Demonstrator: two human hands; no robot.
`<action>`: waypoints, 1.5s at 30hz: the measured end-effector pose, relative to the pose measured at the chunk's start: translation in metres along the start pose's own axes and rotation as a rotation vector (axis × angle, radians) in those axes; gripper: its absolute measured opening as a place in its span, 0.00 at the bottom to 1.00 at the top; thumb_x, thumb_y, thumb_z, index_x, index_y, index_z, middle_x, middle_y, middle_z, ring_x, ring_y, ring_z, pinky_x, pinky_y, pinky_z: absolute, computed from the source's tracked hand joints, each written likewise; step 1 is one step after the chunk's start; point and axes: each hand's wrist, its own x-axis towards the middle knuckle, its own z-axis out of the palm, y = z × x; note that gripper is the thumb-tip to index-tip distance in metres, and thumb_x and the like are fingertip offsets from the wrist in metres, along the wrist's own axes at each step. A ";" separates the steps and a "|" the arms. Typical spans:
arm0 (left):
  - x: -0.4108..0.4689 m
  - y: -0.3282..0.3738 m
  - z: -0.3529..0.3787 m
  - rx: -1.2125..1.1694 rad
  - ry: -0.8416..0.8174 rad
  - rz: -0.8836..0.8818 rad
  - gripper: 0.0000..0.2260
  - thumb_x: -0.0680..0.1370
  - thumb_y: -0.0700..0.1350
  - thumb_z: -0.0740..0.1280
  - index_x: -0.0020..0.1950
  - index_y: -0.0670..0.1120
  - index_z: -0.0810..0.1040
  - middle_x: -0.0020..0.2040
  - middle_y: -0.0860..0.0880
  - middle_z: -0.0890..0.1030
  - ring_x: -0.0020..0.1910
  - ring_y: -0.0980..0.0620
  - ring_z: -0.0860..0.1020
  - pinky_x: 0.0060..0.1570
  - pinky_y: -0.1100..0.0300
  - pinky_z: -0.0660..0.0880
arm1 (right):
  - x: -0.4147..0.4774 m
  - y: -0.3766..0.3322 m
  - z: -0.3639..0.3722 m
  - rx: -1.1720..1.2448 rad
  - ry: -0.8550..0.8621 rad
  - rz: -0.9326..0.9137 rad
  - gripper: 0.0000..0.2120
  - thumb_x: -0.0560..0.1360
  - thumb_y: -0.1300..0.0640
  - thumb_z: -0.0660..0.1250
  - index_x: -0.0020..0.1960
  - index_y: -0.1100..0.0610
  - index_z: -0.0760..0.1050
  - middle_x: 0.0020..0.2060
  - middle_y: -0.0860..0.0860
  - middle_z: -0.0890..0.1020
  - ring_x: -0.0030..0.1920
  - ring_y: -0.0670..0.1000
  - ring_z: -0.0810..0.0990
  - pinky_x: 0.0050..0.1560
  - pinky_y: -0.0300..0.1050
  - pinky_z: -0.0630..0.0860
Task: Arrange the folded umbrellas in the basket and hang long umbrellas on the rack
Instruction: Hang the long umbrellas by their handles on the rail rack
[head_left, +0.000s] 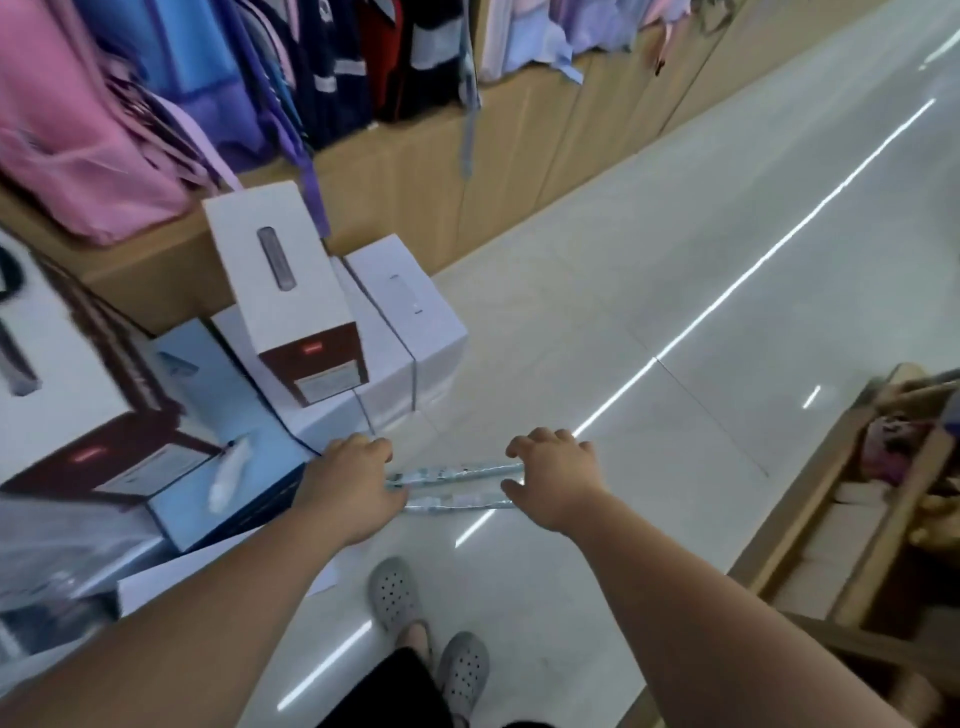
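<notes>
Holding two long umbrellas (453, 470) level, long axis left to right: left hand (353, 483) clasps one end, right hand (556, 478) curls round the other.

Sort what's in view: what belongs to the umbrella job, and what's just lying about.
Job: two slim pale-blue umbrellas, held between left hand and right hand.
Lying about: white boxes, pink backpack, wooden shelf, grey clogs.

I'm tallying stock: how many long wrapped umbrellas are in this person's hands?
2. The farther umbrella and the nearer umbrella lie side by side between the left hand and the right hand. The hands hide their ends.
</notes>
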 end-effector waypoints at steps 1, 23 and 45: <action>0.017 0.001 0.010 -0.002 -0.032 -0.008 0.22 0.74 0.62 0.67 0.62 0.51 0.74 0.60 0.48 0.75 0.59 0.46 0.74 0.54 0.52 0.75 | 0.013 0.007 0.008 0.001 -0.014 0.001 0.23 0.77 0.41 0.63 0.71 0.46 0.71 0.66 0.48 0.74 0.68 0.55 0.70 0.66 0.53 0.66; 0.352 0.026 0.463 -0.082 -0.280 -0.220 0.19 0.80 0.53 0.64 0.70 0.50 0.71 0.64 0.45 0.72 0.60 0.43 0.75 0.55 0.51 0.75 | 0.358 0.185 0.421 0.027 -0.305 -0.144 0.24 0.77 0.43 0.64 0.71 0.45 0.70 0.68 0.49 0.73 0.69 0.55 0.70 0.67 0.54 0.66; 0.403 -0.011 0.591 -0.113 -0.169 -0.243 0.19 0.78 0.57 0.69 0.67 0.54 0.72 0.58 0.47 0.71 0.52 0.44 0.78 0.51 0.51 0.77 | 0.414 0.180 0.582 0.108 -0.163 -0.339 0.19 0.77 0.46 0.66 0.66 0.48 0.72 0.58 0.50 0.79 0.60 0.57 0.76 0.57 0.49 0.72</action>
